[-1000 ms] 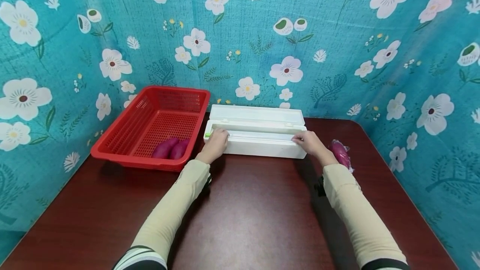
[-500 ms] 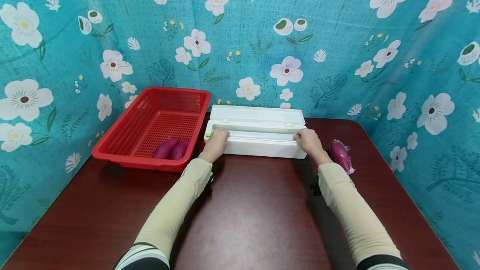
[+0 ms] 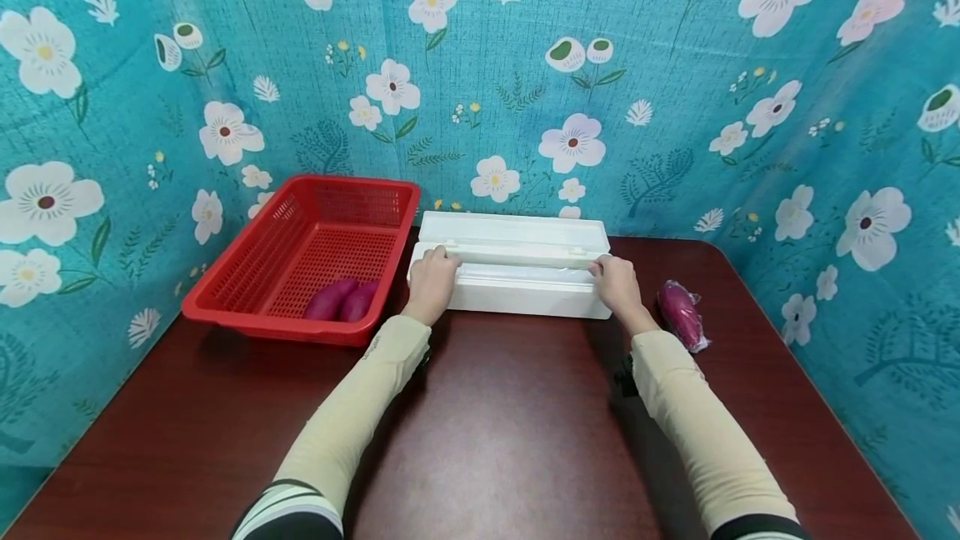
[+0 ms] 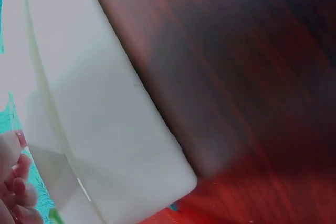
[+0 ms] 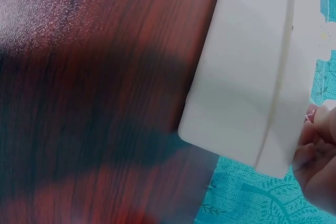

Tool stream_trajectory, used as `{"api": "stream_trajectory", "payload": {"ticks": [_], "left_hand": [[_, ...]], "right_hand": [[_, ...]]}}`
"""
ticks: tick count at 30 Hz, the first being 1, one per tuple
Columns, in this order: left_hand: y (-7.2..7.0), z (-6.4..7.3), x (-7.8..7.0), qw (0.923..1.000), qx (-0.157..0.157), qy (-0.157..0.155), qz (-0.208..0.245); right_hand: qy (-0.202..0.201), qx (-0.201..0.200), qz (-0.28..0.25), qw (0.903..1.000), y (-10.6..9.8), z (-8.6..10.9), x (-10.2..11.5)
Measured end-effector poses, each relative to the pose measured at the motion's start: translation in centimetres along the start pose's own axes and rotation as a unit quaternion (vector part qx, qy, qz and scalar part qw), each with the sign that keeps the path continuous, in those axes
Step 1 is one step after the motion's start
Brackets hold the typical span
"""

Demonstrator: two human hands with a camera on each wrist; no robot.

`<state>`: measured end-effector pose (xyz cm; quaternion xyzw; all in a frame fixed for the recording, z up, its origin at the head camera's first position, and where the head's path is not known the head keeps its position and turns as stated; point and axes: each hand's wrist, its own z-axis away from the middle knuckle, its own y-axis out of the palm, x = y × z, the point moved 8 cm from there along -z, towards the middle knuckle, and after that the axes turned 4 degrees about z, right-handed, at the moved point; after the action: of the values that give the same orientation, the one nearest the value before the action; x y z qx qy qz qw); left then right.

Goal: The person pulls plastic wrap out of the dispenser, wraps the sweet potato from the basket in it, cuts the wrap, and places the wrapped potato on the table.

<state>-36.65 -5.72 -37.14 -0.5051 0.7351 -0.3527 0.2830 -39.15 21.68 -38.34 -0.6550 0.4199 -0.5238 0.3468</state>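
Observation:
A long white cling film dispenser stands on the table with its lid tipped back against the curtain side. Clear cling film shows faintly as a shine across its opening. My left hand is at the dispenser's left end, thumb and fingers pinching the film's edge. At the other end my right hand pinches the film too; a glossy bit shows at its fingertips in the right wrist view. Curled fingers of the left hand appear beyond the box in the left wrist view.
A red plastic basket stands at the left, with purple sweet potatoes inside. To the right of the dispenser lies a sweet potato wrapped in film. A blue floral curtain closes off the back and sides of the dark wooden table.
Both hands have risen slightly toward the back of the dispenser, the right one also shifting a little left and then up. Dispenser, basket and wrapped sweet potato have stayed in place.

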Motion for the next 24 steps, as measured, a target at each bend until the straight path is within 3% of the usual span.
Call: {"api": "stream_trajectory", "payload": {"ticks": [9,18,24], "left_hand": [[-0.10,-0.23,-0.37,0.9992,-0.016,-0.023,-0.028],[0.25,-0.22,-0.20,0.9972,0.011,-0.064,0.038],[-0.06,0.00,-0.46,0.9956,-0.016,-0.070,0.060]], "right_hand": [[-0.023,-0.008,-0.027,0.9993,-0.44,0.06,0.38],[-0.036,-0.041,-0.053,0.9971,-0.74,-0.01,0.24],[-0.024,-0.045,-0.075,0.9958,-0.74,0.15,0.04]]}}
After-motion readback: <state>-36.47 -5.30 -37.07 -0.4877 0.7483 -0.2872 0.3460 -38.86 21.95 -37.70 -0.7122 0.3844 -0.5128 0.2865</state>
